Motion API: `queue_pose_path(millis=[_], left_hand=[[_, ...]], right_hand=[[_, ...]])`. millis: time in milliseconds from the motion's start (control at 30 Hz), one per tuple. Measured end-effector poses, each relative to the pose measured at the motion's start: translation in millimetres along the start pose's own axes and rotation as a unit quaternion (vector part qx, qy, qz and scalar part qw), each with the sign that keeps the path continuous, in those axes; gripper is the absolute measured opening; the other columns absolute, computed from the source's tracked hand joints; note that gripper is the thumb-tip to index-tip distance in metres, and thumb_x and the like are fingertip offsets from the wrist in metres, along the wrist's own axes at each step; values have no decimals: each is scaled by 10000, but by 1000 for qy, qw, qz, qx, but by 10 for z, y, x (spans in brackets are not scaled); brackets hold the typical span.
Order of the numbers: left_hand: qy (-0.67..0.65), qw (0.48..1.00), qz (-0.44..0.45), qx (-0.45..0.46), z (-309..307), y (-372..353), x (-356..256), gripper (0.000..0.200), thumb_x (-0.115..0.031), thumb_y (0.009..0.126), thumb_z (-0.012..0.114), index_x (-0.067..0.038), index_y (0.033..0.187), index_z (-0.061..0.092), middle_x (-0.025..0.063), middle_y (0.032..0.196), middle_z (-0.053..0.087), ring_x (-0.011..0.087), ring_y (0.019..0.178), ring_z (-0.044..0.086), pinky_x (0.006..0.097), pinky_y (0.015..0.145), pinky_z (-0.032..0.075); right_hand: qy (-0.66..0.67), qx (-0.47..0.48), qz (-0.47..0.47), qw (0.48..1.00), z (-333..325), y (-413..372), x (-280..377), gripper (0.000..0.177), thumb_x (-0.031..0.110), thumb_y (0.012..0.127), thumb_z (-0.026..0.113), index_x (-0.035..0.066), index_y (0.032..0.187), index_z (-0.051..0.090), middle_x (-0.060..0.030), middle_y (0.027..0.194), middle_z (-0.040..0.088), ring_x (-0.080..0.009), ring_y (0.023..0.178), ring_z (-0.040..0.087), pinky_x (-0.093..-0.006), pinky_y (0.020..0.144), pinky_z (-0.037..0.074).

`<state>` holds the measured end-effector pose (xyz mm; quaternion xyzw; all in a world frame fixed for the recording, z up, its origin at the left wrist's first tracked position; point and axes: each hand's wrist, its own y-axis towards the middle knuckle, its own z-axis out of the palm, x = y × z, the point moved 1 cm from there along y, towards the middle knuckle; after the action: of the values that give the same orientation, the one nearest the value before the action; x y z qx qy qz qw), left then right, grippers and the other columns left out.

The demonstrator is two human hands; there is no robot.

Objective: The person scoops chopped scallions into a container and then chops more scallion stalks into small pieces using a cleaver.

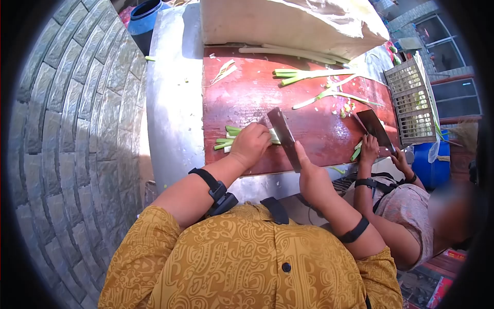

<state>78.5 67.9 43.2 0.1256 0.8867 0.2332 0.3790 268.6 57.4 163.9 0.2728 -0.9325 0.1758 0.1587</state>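
A big red board (242,105) lies under the left hand (251,146) and in front of the right hand (315,180). The right hand grips a wide knife (284,137), its blade beside the left hand. The left hand holds down green stalks (224,140), which poke out both sides of it.

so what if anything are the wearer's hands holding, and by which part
The right hand holds a cleaver by its handle, mostly hidden in the fist. The left hand is closed over green stalks, near their white ends.
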Motion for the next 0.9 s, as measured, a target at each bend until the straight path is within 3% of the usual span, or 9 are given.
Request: queue_pose_path(millis=[100,200,333,500,600,733,900], left_hand=[[2,1000,4,4,1,-13,8,125,-88,676,695,-48,772,627,57,878,594,243,843,564,343,749,485],[9,1000,2,16,8,-2,29,125,-88,668,695,-47,763,624,56,868,591,242,842,559,339,748,483],[18,999,5,34,6,-6,9,132,-91,668,694,-49,772,625,51,860,587,241,841,554,333,744,481],[42,997,13,65,-84,18,-50,278,-170,657,729,-74,895,620,50,984,579,258,950,545,380,821,462],[88,992,28,88,-290,103,-126,374,-226,650,751,-86,969,617,49,1078,571,264,1039,526,409,879,436],[96,990,44,98,-470,66,-42,417,-250,655,759,-91,1015,619,52,1130,571,262,1094,508,416,903,420],[44,995,25,84,-347,-98,167,321,-194,674,739,-84,958,637,53,1061,601,259,1018,539,394,855,443]], right_hand=[[-40,57,30,997,-16,-89,28,756,-40,753,462,100,1454,219,-239,740,604,-415,637,589,-498,598,462],[-37,27,-7,999,96,-7,-32,768,-41,751,465,120,1459,215,-230,745,611,-412,632,591,-497,601,467],[-9,-50,-39,998,366,337,-163,766,-34,759,470,124,1461,208,-240,750,606,-425,653,591,-497,604,467],[118,-164,-7,979,487,381,-265,736,-37,783,472,107,1457,213,-270,765,597,-446,705,591,-501,624,459],[123,-184,-48,974,467,342,-300,724,-41,790,477,85,1453,216,-278,768,596,-447,715,593,-499,631,456],[100,-142,-43,984,252,216,-166,721,-49,781,466,67,1448,217,-269,757,598,-444,702,590,-497,623,458],[55,-45,-3,997,86,11,-27,730,-56,762,450,69,1445,227,-261,737,597,-436,673,587,-498,613,461]])
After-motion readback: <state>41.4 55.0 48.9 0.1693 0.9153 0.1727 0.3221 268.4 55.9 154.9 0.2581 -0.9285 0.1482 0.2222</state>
